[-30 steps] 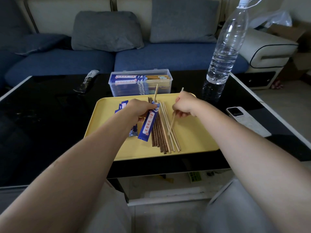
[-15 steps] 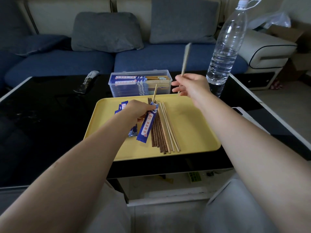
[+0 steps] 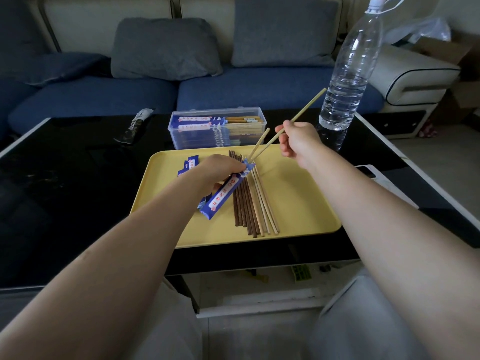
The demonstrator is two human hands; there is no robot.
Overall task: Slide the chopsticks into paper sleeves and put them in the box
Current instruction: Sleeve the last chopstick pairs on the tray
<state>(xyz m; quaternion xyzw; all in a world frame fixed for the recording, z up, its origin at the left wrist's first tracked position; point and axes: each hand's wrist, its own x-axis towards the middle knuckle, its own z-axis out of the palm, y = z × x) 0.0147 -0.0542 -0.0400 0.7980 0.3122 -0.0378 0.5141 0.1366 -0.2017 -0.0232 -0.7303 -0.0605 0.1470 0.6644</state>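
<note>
Above the yellow plastic tray (image 3: 298, 214): left hand (image 3: 220, 172) gripping blue printed paper sleeve (image 3: 226, 194); right hand (image 3: 298, 141) pinching pale bamboo chopstick (image 3: 306, 106), tip seemingly at sleeve mouth.

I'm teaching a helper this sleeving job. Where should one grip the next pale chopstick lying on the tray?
Probably pinch a pale chopstick at its far end, near the tray's back, coming from above on the right. That side is open, while the dark chopsticks crowd its left.

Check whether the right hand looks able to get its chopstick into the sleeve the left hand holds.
Probably yes. The right hand pinches a light chopstick whose lower tip sits at the open mouth of the blue sleeve, gripped by the left hand. One chopstick already stands in it, leaving less room.
</note>
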